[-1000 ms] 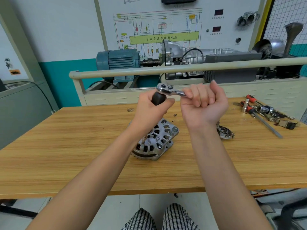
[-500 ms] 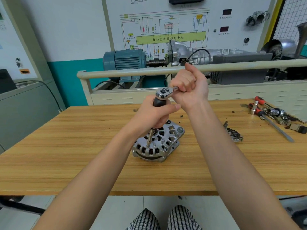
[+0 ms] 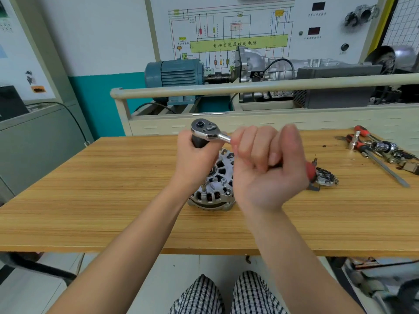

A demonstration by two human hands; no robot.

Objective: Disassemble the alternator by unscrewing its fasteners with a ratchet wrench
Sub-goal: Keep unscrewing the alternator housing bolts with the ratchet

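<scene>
The right hand (image 3: 269, 164) is curled tight around the handle of the ratchet wrench (image 3: 207, 132), and the left hand (image 3: 195, 159) grips the black post under its head. The alternator (image 3: 214, 189) sits under both hands, mid-table. It looks mostly whole, so most unscrewing is left; a small part (image 3: 326, 177) lies just right

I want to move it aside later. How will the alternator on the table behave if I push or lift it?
The alternator looks like cast metal, so probably heavy for its size and stiff. It lies flat on the wooden table, so it should slide rather than roll. Its slotted, ribbed housing likely offers good grip.
</scene>
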